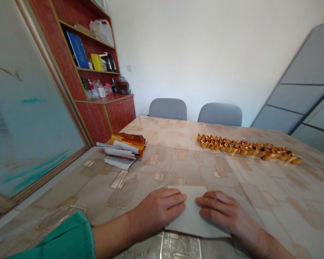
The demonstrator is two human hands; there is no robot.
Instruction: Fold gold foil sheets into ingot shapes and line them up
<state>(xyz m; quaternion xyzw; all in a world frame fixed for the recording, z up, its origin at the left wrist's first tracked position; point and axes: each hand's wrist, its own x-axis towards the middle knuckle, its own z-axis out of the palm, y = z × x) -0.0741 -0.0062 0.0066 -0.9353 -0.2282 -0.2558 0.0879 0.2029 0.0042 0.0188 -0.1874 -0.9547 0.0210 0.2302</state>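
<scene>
A pale grey sheet of paper (pixel 192 219) lies on the table in front of me. My left hand (pixel 163 208) rests on its left side, fingers lying flat and pointing inward. From the right, my right hand (pixel 221 209) touches the same sheet with its fingers stretched out; its thumb is hidden. Between the two hands a strip of the paper shows. Beyond my left hand sits a pile of gold foil paper (pixel 128 138) with grey-backed sheets (pixel 121 153), some rolled or curled. At the far right, rows of folded gold foil pieces (pixel 245 147) stand close together.
A patterned cloth covers the table (pixel 156 131). Two grey chairs (pixel 167 108) stand at its far side, before a white wall. On the left are a red wooden cabinet (pixel 97 115) with bottles and boxes, and a frosted glass door (pixel 29 90). Grey panels (pixel 305 68) lean at right.
</scene>
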